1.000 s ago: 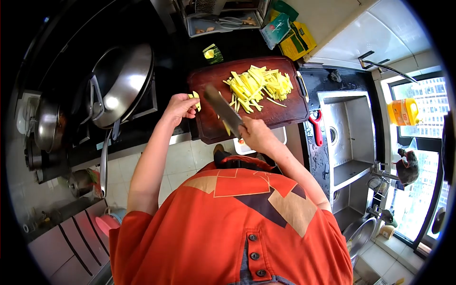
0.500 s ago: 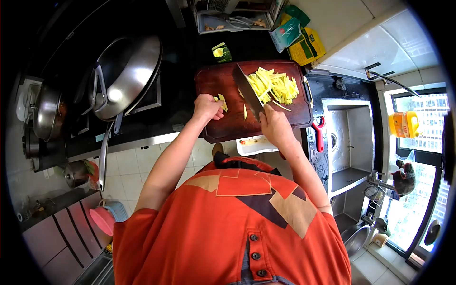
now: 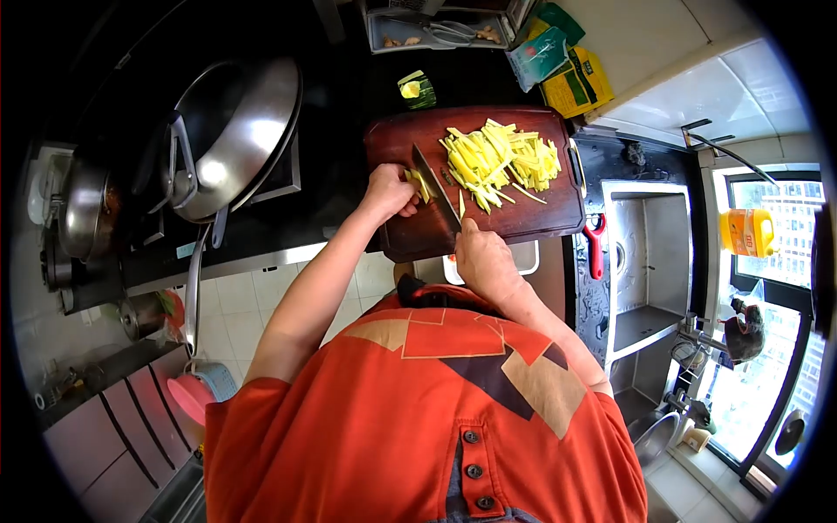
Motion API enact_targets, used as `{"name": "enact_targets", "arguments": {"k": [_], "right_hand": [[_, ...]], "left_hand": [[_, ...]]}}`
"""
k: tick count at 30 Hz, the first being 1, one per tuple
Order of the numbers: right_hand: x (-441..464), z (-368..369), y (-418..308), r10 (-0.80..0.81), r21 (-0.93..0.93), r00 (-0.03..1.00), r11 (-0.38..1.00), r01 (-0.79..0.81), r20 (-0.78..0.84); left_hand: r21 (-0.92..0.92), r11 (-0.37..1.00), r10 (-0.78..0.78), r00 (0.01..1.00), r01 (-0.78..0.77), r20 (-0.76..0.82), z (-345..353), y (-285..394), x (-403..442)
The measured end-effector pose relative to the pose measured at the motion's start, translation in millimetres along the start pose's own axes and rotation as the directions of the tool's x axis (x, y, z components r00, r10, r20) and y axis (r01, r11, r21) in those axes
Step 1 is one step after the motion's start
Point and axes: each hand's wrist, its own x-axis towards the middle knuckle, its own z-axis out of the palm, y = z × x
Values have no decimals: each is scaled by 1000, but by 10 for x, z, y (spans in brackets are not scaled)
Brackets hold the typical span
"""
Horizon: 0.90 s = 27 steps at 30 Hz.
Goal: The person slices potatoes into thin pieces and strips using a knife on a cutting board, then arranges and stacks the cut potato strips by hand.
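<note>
My right hand (image 3: 486, 261) is closed round the handle of a kitchen knife (image 3: 436, 186), whose broad dark blade stands over the left half of a reddish-brown cutting board (image 3: 410, 235). My left hand (image 3: 391, 193) has its fingers curled on a few yellow vegetable slices (image 3: 423, 186) with green edges, just left of the blade. To the right of the knife lies a heap of yellow vegetable strips (image 3: 497, 161). One loose strip (image 3: 461, 204) rests beside the blade, near the right hand. My fingers partly hide the slices.
Behind the board sits a green-skinned vegetable chunk (image 3: 417, 90). A wok (image 3: 248, 144) is on the stove at left. Right of the board are a red-handled peeler (image 3: 595, 247) and a sink (image 3: 649, 318). Yellow and green packets (image 3: 577, 83) stand at the back right.
The knife has moved left from the strip heap to the slices at my left hand. My right hand went left and slightly nearer my body; the left hand stays by the slices.
</note>
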Motion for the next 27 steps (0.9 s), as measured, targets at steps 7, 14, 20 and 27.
{"name": "enact_targets", "arguments": {"k": [7, 14, 20, 27], "right_hand": [[11, 55, -120, 33, -99, 998, 995, -28, 56], [277, 287, -18, -2, -75, 998, 997, -3, -67], [39, 9, -47, 63, 50, 998, 997, -64, 15], [204, 220, -47, 68, 26, 998, 997, -68, 10]], "left_hand": [[-85, 994, -70, 998, 70, 1, -18, -8, 44], [-140, 988, -70, 997, 72, 16, -25, -62, 111], [-161, 985, -52, 996, 63, 69, -52, -62, 65], [-142, 988, -51, 996, 61, 72, -29, -61, 96]]}}
